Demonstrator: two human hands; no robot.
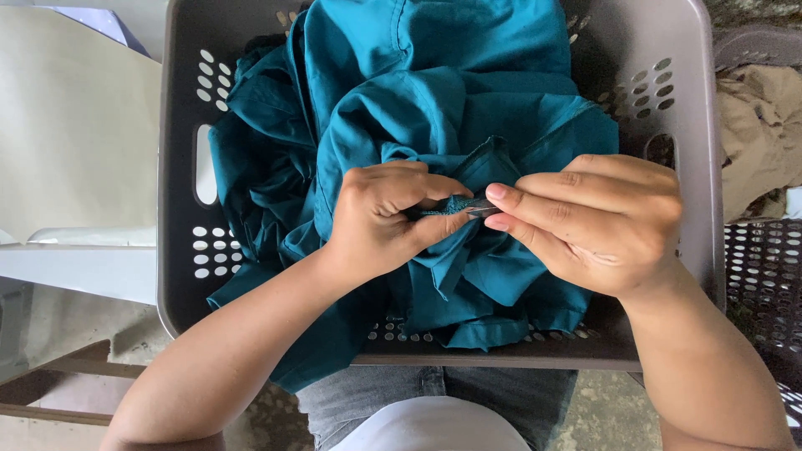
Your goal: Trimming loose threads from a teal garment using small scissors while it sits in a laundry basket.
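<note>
a: fabric?
b: teal garment (418,108), smooth woven cloth, thin, heaped in soft rumpled folds; it fills a grey plastic laundry basket (693,100) and one edge spills over the near rim toward grey jeans (368,397).

a: basket build?
b: rigid moulded walls, rounded corners, clusters of oval vent holes, a slot handle on each side.

a: left hand?
b: left hand (380,221) curled, grip pinched on a narrow puckered strip of the teal cloth (451,205), thumb and fingers closed tight on it.

a: right hand?
b: right hand (597,221) fingers extended and pressed together, grip closed on a small slim metallic tool (483,209) whose tip meets that strip; kind of tool too small to tell.

a: surroundings?
b: crumpled beige cloth (760,134) at right, matte and coarse-looking; a dark perforated surface (764,267) below it; pale flat panel (75,125) at left.
</note>
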